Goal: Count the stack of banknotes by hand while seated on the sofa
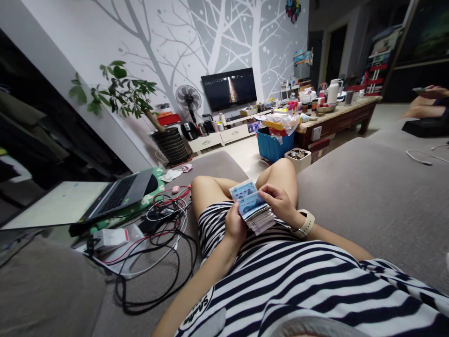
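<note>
- So, R fingers (pixel 265 191) are nearly closed, thumb & forefinger pinching the upper R edge of the banknotes (pixel 251 206).
- R hand (pixel 281 202) sits on the R side, pale watch (pixel 307 224) on its wrist.
- L hand (pixel 235 223) grips the L side of the stack, thumb along the edge; its other fingers are mostly hidden underneath, can't tell their exact set.
- Banknotes are up over the lap, bw the bent legs, tilted; blue faces uppermost, thick layered edges below.
- Progress, as far as shown: 1 blue note or a few stand out past the top, the rest a thick bundle below. Seems plenty left to get thru; can't tell how many are done. No notes seen set down nearby.
- Sofa (pixel 351 187), L side: tangled cables (pixel 168 213), white box (pixel 111 238), open laptop (pixel 119 194).
- Ahead: blue bin (pixel 273 146) next to a crowded tabletop (pixel 366 100) w/ a white jug (pixel 333 91).
- Back wall: TV (pixel 229 88), fan (pixel 188 98), potted plant (pixel 170 144).
- Far R: another person's hand (pixel 435 91) w/ a phone-like thing.
</note>
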{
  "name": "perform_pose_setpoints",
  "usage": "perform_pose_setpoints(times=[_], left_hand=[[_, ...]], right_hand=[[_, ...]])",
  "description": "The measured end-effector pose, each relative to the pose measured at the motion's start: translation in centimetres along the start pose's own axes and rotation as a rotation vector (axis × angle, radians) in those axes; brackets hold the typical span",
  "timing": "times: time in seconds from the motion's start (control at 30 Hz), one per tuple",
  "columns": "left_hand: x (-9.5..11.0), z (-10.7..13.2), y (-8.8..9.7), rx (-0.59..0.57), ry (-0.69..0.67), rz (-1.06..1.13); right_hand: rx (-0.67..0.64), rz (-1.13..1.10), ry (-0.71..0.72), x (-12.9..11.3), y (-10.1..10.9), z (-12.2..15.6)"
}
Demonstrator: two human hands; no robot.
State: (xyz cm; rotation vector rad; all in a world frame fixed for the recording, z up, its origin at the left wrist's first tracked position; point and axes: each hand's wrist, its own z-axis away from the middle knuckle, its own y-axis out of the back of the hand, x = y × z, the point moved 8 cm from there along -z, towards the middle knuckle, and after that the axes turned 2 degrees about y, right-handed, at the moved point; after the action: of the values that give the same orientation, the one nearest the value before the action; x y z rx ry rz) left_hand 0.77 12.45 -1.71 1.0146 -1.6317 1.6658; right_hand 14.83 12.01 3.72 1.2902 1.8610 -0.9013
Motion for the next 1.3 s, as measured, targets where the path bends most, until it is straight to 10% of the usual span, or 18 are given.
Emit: perform_pose_setpoints(times=[1.3], left_hand=[[-0.29, 0.27, -0.44, 0.003, 0.064, 0.085]], right_hand=[[-0.011, -0.062, -0.036, 0.7, 0.02, 0.03]])
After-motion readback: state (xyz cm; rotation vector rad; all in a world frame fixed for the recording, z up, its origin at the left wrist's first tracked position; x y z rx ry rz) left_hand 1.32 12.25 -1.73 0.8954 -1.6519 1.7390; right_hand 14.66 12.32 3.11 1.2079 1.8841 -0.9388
